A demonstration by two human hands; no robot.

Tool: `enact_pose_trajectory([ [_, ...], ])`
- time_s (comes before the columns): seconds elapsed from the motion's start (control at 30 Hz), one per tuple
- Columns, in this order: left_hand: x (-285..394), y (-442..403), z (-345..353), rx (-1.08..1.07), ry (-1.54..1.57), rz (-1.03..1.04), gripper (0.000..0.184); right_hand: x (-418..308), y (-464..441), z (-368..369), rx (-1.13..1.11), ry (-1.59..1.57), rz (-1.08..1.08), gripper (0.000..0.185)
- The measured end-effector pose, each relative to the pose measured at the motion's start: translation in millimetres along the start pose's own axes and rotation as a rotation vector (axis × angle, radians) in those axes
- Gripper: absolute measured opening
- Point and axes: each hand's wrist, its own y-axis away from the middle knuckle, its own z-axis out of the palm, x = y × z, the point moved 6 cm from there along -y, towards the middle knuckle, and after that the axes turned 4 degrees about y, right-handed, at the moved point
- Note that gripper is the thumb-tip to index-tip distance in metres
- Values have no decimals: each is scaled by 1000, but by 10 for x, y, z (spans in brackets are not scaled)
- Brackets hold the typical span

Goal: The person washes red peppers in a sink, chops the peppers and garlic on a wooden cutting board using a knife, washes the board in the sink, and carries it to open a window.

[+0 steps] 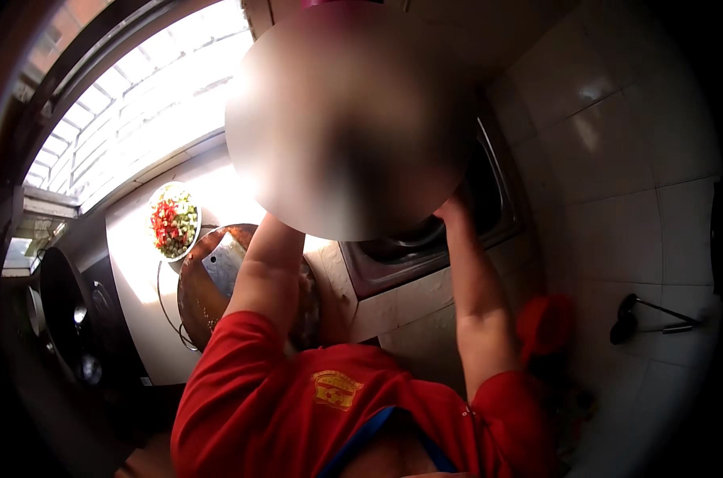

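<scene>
The sink (393, 273) is in the worktop (413, 304), with the right arm (477, 275) over it. A blur hides both hands, so I can't tell if the fingers hold anything. By the left arm (263, 267), a knife (226, 259) lies on a round board (194, 295), near a bowl (199, 227) of chopped bits (171, 223).

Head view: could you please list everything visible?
Window: one, bright white, upper left
Counter: one, pale, left
Bowl: one, white, on counter
Chopped vegetables: many, red-green, in bowl
Cutting board: one, brown, beside bowl
Cleaver: one, silvery, on board
Pan: one, black, far left
Sink: one, dark, centre right
Wall tiles: several, grey, right
Utensils: count unclear, black, right wall
Unclear object: one, red, right
Shirt: one, red, bottom
Forearms: two, bare, centre
Left hand: hidden by blur
Right hand: mostly hidden by blur
</scene>
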Motion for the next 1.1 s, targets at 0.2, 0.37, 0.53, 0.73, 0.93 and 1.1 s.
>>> enact_pose_trajectory([
  [0.2, 474, 585, 11, -132, 160, 80, 26, 1097, 362, -236, -312, -1124, 200, 21],
  [0.37, 492, 1278, -89, -257, -127, 77, 45, 1264, 682, -109, -586, -1607, 844, 21],
  [0.53, 649, 2365, -84, -584, -246, 427, 25, 496, 884, -59, -534, -1362, 898, 22],
  [0.73, 841, 3066, -547, -622, -365, 438, 27, 513, 247, -2213, -484, -3388, 1141, 43],
  [0.93, 1126, 3385, -1244, -867, -1386, 896, 15, 164, -1, -2964, -533, -3780, 628, 56],
  [1.1, 1362, 3184, -2168, -481, -685, 524, 19, 189, -292, -3481, -22, -2631, 98, 60],
])
